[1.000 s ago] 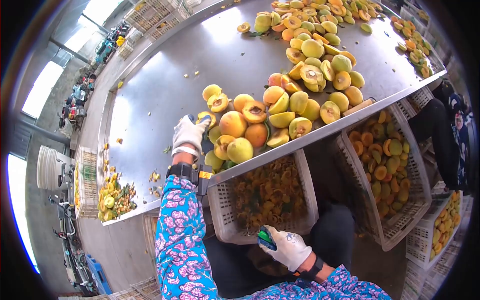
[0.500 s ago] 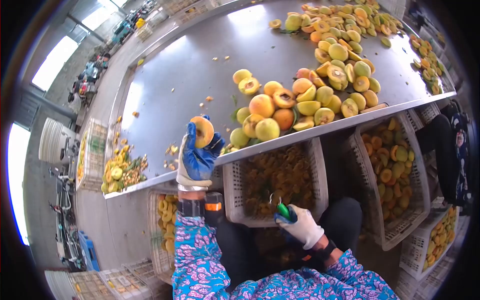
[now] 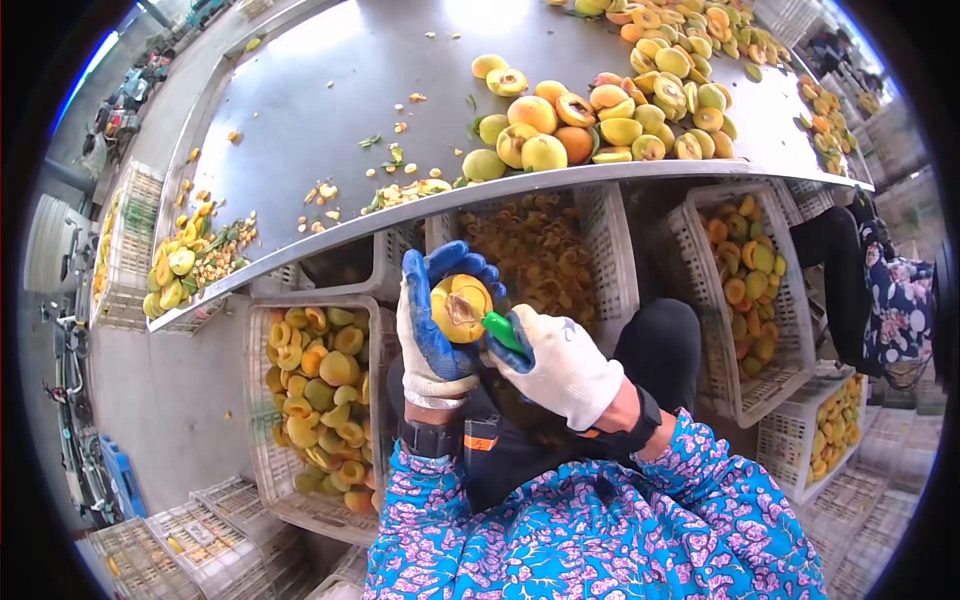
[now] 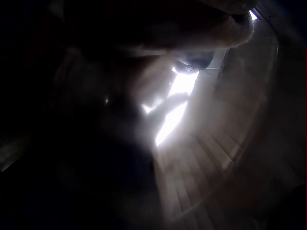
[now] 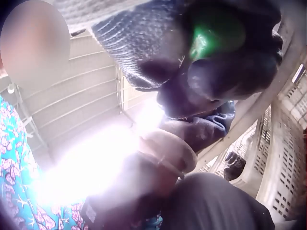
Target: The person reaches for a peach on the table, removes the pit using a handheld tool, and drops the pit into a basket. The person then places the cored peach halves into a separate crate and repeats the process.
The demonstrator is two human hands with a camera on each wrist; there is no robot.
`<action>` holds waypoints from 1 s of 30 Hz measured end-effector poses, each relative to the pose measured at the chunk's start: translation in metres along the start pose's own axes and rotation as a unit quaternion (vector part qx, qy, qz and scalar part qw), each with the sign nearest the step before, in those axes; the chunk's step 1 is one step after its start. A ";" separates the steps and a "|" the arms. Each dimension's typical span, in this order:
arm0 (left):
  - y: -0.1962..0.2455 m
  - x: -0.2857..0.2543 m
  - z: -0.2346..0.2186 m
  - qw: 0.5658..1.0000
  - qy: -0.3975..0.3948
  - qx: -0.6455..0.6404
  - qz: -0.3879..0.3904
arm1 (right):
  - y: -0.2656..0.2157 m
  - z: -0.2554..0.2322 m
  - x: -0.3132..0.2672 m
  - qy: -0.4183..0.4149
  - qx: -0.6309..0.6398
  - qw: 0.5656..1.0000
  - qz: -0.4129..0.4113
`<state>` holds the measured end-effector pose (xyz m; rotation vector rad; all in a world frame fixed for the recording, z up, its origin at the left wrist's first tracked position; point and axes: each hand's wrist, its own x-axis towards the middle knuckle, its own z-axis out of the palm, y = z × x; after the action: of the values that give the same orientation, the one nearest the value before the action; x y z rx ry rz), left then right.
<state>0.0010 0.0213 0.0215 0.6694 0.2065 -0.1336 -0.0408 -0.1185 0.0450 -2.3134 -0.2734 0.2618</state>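
A cut yellow fruit (image 3: 461,308) lies in the left hand (image 3: 432,330), whose blue-coated gloved fingers curl round its far side; the brown hollow faces up. The right hand (image 3: 562,368), in a white and blue glove, grips a green-handled tool (image 3: 504,331) right at the fruit's edge; the tool's tip is hard to make out. In the right wrist view the green handle (image 5: 218,38) shows between dark gloved fingers of the right hand (image 5: 192,62). The left wrist view is too dark to tell the hand's pose.
Whole and halved fruit (image 3: 544,152) lie on the metal table (image 3: 330,110) beyond the hands, with small scraps near its edge. Crates of fruit stand at left (image 3: 258,400) and right (image 3: 740,400); another crate (image 3: 612,250) holds brownish pieces below the table edge.
The left hand took a fruit from the table and brought it back and down over the lap. The right hand rose with the green tool, and the two hands now meet at the fruit.
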 end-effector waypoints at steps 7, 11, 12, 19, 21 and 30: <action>0.000 -0.007 -0.005 0.996 -0.012 0.085 0.031 | -0.003 0.011 -0.005 -0.012 -0.028 1.000 0.000; -0.002 -0.006 -0.004 0.995 -0.011 0.095 0.039 | 0.002 0.016 -0.004 -0.006 0.006 1.000 0.001; -0.003 -0.005 -0.003 0.994 -0.005 0.101 0.043 | 0.003 0.017 -0.004 0.002 0.015 1.000 -0.003; -0.009 0.001 -0.008 0.991 0.018 0.122 0.046 | 0.014 0.029 0.002 -0.039 0.018 0.999 0.023; -0.011 0.002 -0.011 0.988 0.022 0.146 0.041 | 0.017 0.027 0.002 -0.065 0.015 0.997 0.030; -0.015 0.010 -0.006 0.973 -0.010 0.230 -0.028 | 0.041 0.033 -0.001 -0.093 0.077 0.991 0.048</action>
<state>0.0070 0.0128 0.0054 1.1244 0.1765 -0.2469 -0.0462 -0.1243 -0.0068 -2.1540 -0.2248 0.5303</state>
